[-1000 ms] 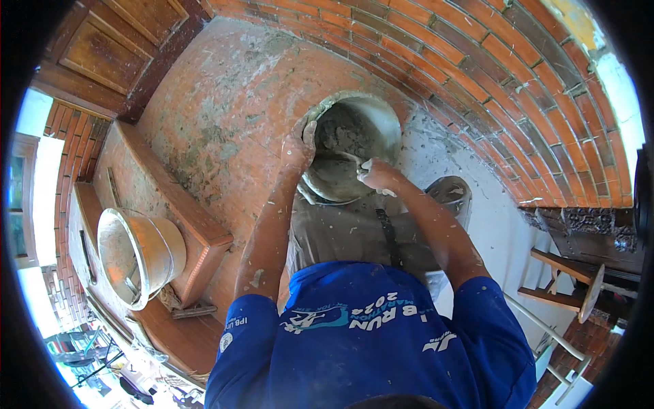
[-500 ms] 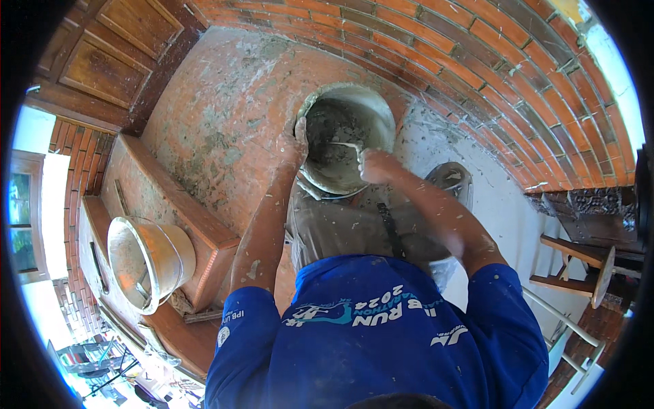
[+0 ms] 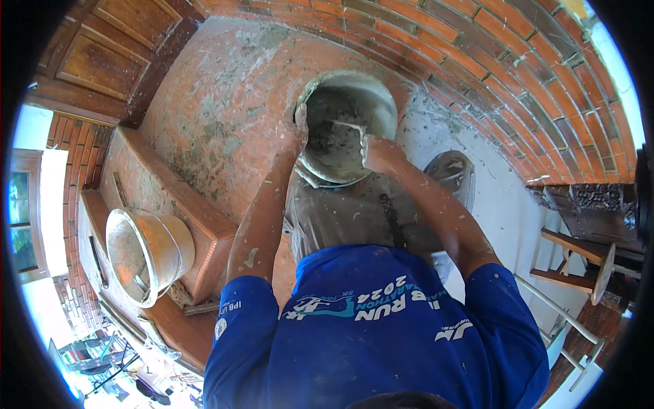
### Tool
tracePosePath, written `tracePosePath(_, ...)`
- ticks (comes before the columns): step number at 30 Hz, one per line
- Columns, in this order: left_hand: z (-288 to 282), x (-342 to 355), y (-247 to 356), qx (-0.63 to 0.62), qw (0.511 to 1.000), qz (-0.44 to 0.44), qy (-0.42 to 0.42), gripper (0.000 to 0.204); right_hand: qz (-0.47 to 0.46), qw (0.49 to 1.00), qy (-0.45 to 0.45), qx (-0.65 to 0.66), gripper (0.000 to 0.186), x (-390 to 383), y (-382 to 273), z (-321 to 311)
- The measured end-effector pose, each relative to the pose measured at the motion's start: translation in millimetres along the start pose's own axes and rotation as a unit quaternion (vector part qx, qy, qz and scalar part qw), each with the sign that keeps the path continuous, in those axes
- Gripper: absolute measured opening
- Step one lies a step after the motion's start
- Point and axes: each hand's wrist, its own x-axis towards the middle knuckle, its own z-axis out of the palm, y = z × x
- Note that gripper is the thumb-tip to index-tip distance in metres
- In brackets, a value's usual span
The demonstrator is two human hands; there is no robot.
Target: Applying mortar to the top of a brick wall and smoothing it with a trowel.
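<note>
A round bucket (image 3: 385, 112), its walls coated in grey, stands tilted toward me with wet grey mortar (image 3: 334, 140) inside. My left hand (image 3: 293, 136) is closed around the bucket's left rim. My right hand (image 3: 383, 154) grips the handle of a mortar-caked trowel (image 3: 351, 126) over the bucket's right side. The trowel's thin neck runs left above the mortar; its blade cannot be made out and seems sunk in the mix. Both forearms are spattered with mortar.
A second, pale bucket (image 3: 180, 249) with a tool inside sits tilted on the tiled steps (image 3: 170, 187) at left. Mortar splashes cover the reddish floor (image 3: 204, 129). A brick wall (image 3: 470, 75) curves along the far right; wooden furniture (image 3: 575, 266) stands at right.
The bucket and both hands sit slightly higher in the view. My right hand has shifted a little up and right with the trowel; my left hand keeps its hold on the rim.
</note>
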Motion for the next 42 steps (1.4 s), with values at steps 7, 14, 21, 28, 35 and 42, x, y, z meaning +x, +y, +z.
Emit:
tracePosePath(7, 10.7, -5.3, 16.1, 0.014, 0.999, 0.043, -0.010, 0.050, 0.020, 0.998, 0.022, -0.057, 0.028, -29.7, -11.3, -6.8)
tracePosePath(14, 15.4, -6.0, 61.5, 0.034, 0.996, 0.049, -0.070, 0.047, -0.047, 0.998, 0.035, 0.018, 0.025, 6.6, 24.3, 25.1)
tracePosePath(21, -2.0, -12.4, 22.9, -0.027, 0.999, 0.039, 0.002, 0.047, 0.025, 0.992, -0.013, -0.124, 0.043, -59.8, 4.6, -87.5)
tracePosePath(28, 2.1, -13.8, 57.9, 0.032, 0.996, 0.026, -0.076, 0.047, 0.100, 0.987, 0.009, -0.129, 0.029, -17.9, 32.9, -28.4)
tracePosePath(35, 8.4, 1.3, 1.7, -0.020, 0.998, 0.057, -0.016, 0.047, 0.000, 0.996, -0.016, -0.085, 0.024, -33.2, 22.0, -44.8)
tracePosePath(42, 10.5, -7.8, 29.9, 0.004, 0.997, 0.066, -0.030, 0.046, 0.073, 0.993, 0.057, -0.068, 0.023, -10.7, -2.9, -23.6)
